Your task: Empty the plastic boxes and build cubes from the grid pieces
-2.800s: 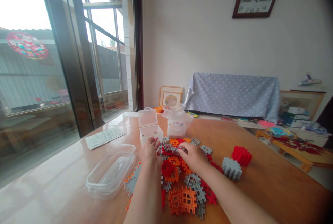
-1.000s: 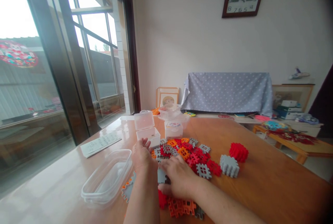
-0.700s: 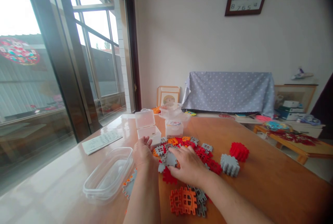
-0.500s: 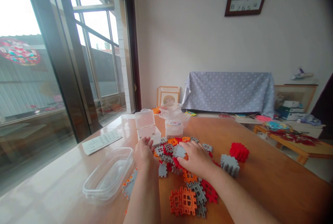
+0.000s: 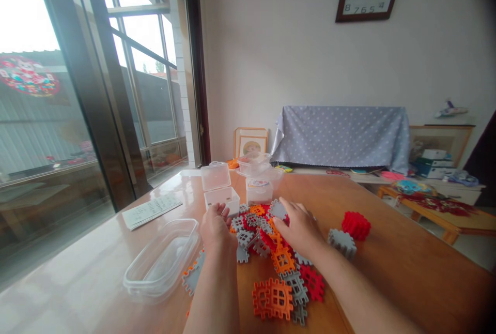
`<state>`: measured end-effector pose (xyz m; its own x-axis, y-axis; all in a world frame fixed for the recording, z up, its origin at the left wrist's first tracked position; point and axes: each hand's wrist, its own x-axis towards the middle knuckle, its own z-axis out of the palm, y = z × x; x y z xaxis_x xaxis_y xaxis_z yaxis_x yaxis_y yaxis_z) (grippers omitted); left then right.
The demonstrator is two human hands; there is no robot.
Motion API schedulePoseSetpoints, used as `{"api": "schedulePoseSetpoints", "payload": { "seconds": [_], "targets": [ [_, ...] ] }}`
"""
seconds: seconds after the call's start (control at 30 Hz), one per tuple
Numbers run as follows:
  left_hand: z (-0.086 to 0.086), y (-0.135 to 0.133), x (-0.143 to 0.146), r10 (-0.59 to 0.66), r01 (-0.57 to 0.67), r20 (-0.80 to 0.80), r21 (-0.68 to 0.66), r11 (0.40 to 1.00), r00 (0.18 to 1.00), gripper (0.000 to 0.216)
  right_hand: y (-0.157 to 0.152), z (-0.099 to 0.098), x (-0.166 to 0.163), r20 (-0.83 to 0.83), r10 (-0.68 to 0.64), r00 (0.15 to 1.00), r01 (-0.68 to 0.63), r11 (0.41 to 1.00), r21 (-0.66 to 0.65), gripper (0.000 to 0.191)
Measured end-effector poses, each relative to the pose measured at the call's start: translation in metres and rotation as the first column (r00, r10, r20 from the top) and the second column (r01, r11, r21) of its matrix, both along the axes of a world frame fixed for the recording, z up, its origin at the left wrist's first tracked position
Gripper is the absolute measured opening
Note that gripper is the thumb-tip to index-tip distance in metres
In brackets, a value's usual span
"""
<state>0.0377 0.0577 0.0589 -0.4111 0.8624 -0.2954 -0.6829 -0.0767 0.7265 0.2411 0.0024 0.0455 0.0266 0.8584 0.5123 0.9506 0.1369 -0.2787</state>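
Observation:
A heap of red, orange and grey interlocking plastic tiles (image 5: 281, 259) lies on the wooden table (image 5: 391, 277). My right hand (image 5: 300, 226) lies over the far side of the heap, its fingertips pinching a tilted grey tile (image 5: 277, 209). At the heap's left edge my left hand (image 5: 216, 227) rests with its fingers loosely curled and apart, holding nothing, just before a small clear hinged box (image 5: 221, 198). A joined orange tile pair (image 5: 272, 299) lies nearest me.
A grey tile cube (image 5: 341, 242) and a red tile cube (image 5: 355, 225) sit right of the heap. A clear oval container (image 5: 163, 259) and a printed sheet (image 5: 149, 211) lie to the left. Stacked clear tubs (image 5: 259, 189) stand behind the heap, and a window runs along the left.
My right hand has moved from the near side of the heap to its far side with the grey tile at its fingers, shifting tiles as it went. My left hand has stayed put.

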Motion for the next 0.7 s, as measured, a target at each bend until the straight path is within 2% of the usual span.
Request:
{"api": "schedulePoseSetpoints", "payload": {
  "seconds": [0.1, 0.3, 0.37, 0.43, 0.57, 0.7],
  "targets": [
    [0.0, 0.0, 0.0, 0.004, -0.004, -0.001, -0.001, 1.0, 1.0, 0.025, -0.004, 0.002, -0.018, 0.011, 0.075, 0.997, -0.074, 0.997, -0.028, 0.057],
    [0.0, 0.001, 0.001, -0.002, 0.002, 0.011, -0.008, 1.0, 1.0, 0.023, -0.006, 0.0, -0.022, 0.064, 0.065, 0.996, -0.052, 0.98, -0.192, 0.058],
    [0.0, 0.002, 0.002, -0.002, 0.002, 0.013, -0.009, 1.0, 1.0, 0.021, -0.006, 0.002, -0.018, 0.063, 0.036, 0.997, -0.024, 0.982, -0.188, 0.06],
    [-0.001, 0.002, 0.002, 0.001, -0.001, 0.01, -0.007, 1.0, 1.0, 0.021, -0.008, 0.008, -0.02, 0.034, 0.04, 0.999, -0.035, 0.991, -0.126, 0.055],
    [-0.002, 0.002, 0.001, 0.024, -0.024, -0.019, 0.015, 1.0, 1.0, 0.023, -0.021, 0.02, -0.045, 0.011, 0.213, 0.977, -0.213, 0.977, 0.014, 0.035],
    [-0.004, 0.003, 0.0, 0.069, -0.065, -0.072, 0.054, 0.996, 0.995, 0.023, -0.033, 0.013, -0.078, 0.152, 0.432, 0.889, -0.431, 0.901, -0.035, 0.029]
  ]
}}
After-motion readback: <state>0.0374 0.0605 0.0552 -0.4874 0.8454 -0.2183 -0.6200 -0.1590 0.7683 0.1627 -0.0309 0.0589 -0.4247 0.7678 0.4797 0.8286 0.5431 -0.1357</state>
